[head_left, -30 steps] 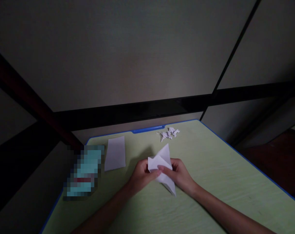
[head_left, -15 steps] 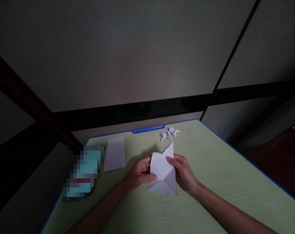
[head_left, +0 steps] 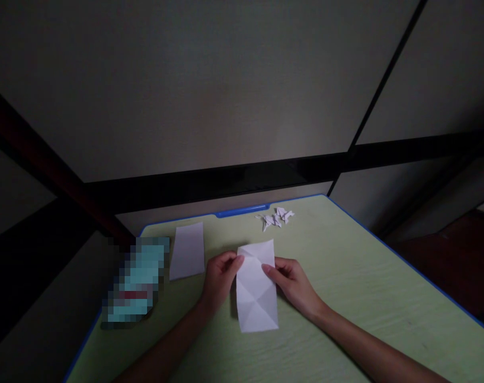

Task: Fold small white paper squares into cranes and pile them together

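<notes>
A creased white sheet of paper hangs upright between my hands above the table, its fold lines crossing in the lower half. My left hand pinches its left edge near the top, thumb in front. On the opposite edge, my right hand grips the paper with the thumb on its face and the other fingers partly hidden behind it. Several small folded paper figures lie beyond the sheet. To the left of my left hand rests a stack of white paper.
The light green table has a blue rim and a blue handle-like strip at its far edge. A pixelated turquoise object lies at the left edge. A panelled wall rises behind the table.
The paper has gone from partly folded, with a raised point, to opened out into a rectangle. My left hand has moved up along its left edge.
</notes>
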`<action>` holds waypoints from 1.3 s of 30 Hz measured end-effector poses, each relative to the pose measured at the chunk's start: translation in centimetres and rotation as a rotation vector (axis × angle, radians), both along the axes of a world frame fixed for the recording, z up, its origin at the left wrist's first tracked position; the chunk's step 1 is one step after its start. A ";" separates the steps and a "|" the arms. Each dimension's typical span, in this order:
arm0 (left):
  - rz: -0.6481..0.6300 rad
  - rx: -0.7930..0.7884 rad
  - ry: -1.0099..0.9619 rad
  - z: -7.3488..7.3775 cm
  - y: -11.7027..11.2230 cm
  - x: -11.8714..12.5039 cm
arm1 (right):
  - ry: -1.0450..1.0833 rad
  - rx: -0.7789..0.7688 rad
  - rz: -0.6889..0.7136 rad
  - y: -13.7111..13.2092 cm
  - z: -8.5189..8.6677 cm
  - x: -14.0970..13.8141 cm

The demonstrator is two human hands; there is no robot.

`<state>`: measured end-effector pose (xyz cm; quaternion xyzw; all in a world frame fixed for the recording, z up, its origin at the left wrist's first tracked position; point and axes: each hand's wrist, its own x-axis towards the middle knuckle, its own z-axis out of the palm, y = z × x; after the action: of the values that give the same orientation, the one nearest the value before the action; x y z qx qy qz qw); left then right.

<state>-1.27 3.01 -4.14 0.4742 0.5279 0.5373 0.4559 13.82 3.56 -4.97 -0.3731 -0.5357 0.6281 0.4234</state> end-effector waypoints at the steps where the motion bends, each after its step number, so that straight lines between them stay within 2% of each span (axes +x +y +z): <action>1: 0.003 0.000 0.003 0.0 0.0 0.0 | -0.008 0.005 -0.007 0.0 0.0 0.0; 5: -0.064 -0.045 -0.072 -0.2 -0.1 -0.1 | -0.004 0.005 -0.060 0.0 0.3 -0.1; 10: -0.207 -0.109 -0.097 -0.3 -0.4 0.1 | -0.001 -0.043 -0.043 0.0 0.7 -0.2; 18: -0.221 -0.072 -0.114 0.1 -0.4 0.2 | 0.048 -0.073 -0.221 0.3 -0.3 -0.1; 21: -0.290 -0.031 -0.069 0.1 -0.5 0.2 | 0.073 -0.073 -0.236 0.5 -0.6 0.0; 27: -0.413 0.153 0.076 0.3 -0.7 0.3 | 0.184 -0.118 -0.240 0.5 -0.1 -0.1; 33: -0.343 0.178 0.178 -0.1 -0.4 0.4 | 0.186 -0.093 -0.202 0.4 -0.1 -0.2; 39: -0.253 0.123 0.129 -0.6 -0.4 0.5 | 0.159 -0.061 -0.102 0.5 -0.7 -0.1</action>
<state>-0.75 2.57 -4.78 0.5976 0.4582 0.4751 0.4553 13.72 4.09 -5.69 -0.3616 -0.4614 0.6495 0.4843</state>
